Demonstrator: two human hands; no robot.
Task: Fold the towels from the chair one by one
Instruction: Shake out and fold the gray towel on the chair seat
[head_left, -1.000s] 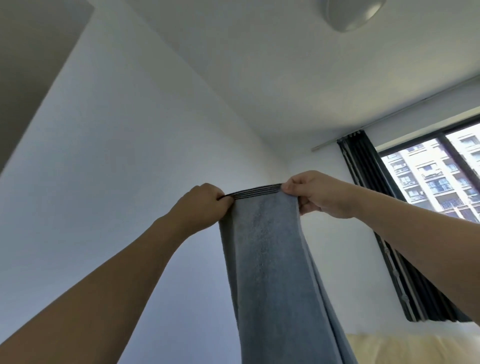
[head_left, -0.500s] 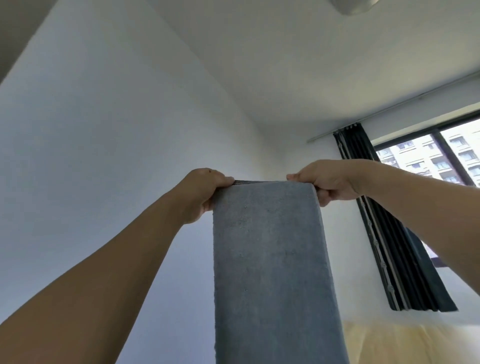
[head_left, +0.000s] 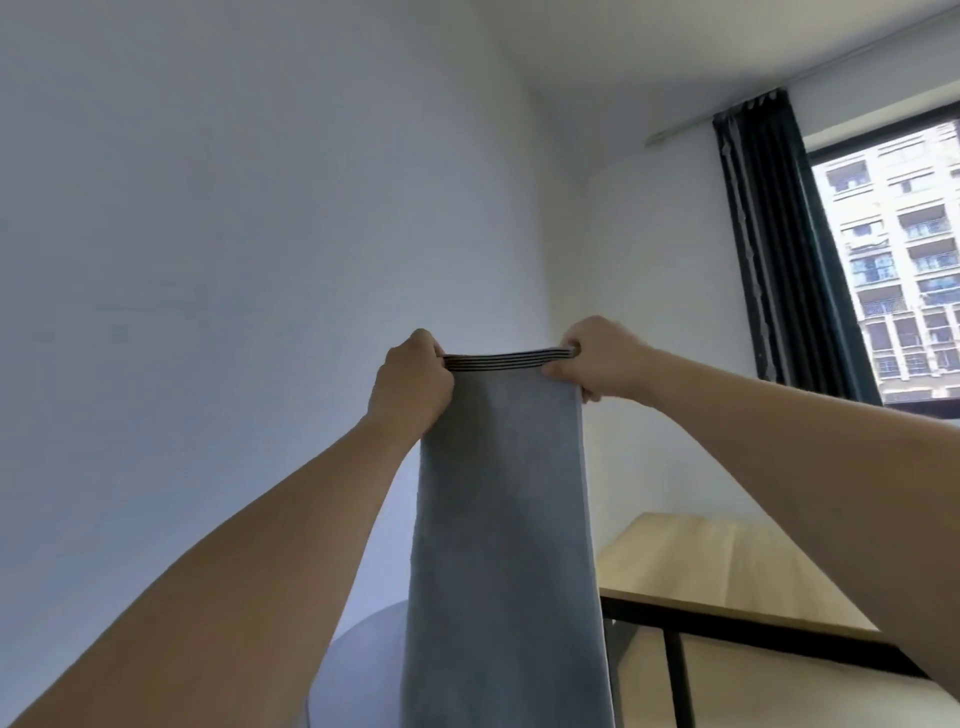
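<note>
A grey-blue towel (head_left: 504, 519) hangs straight down in front of me, folded lengthwise into a long narrow strip with dark striped edges stacked at its top. My left hand (head_left: 413, 382) pinches the top left corner and my right hand (head_left: 597, 358) pinches the top right corner, both held up at arm's length. The lower end of the towel runs out of the bottom of the view. A rounded grey chair back (head_left: 358, 654) shows behind the towel at the bottom; whether more towels lie on it is hidden.
A light wooden table (head_left: 727, 566) with a black metal frame stands to the right, below my right arm. A white wall fills the left. A dark curtain (head_left: 774, 249) hangs beside a window (head_left: 904, 260) at the upper right.
My view has tilted downward, so the ceiling has left the frame and the table and chair back have come into sight. Both hands still hold the towel's top edge, now lower.
</note>
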